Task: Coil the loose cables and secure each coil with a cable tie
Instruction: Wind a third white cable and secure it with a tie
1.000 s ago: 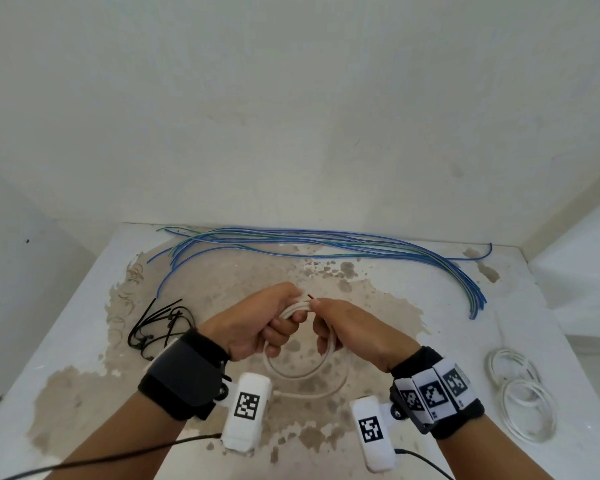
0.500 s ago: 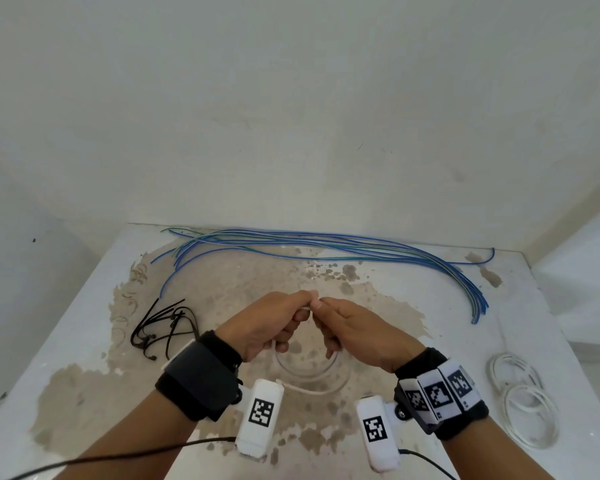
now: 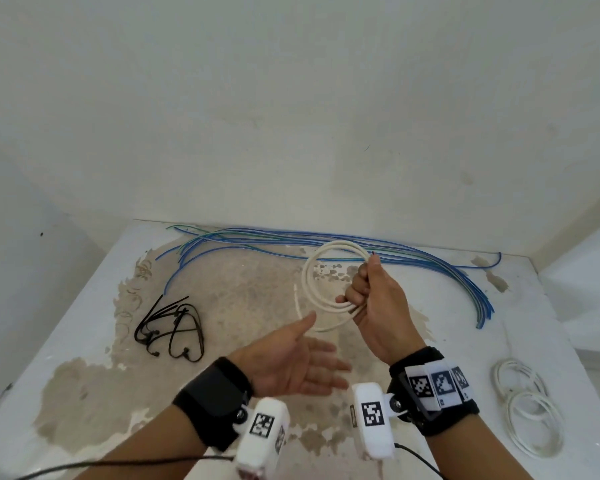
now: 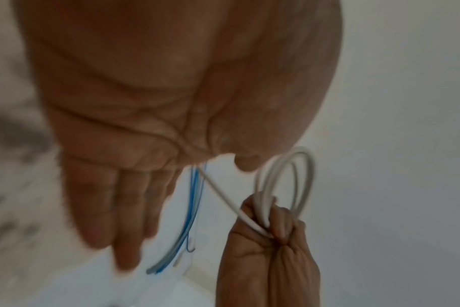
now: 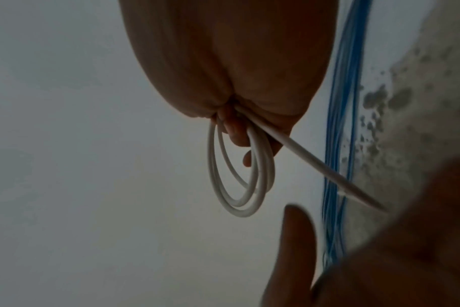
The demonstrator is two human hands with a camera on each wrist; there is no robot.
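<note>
I have the white cable coil (image 3: pixel 329 282) wound but untied, clamped in my right hand (image 3: pixel 378 306) above mid-table, my left hand (image 3: pixel 291 362) empty with fingers spread, the black cable ties (image 3: pixel 168 330) untouched at left, two finished coils (image 3: pixel 527 403) near right, blue cables (image 3: pixel 326 240) loose at the far edge.

Ties (image 3: pixel 168 332) left, coils (image 3: pixel 527 407) right (table (image 3: pixel 84 341))

Bare room: stained table (image 3: pixel 84 393), plaster wall (image 3: pixel 291 98)
</note>
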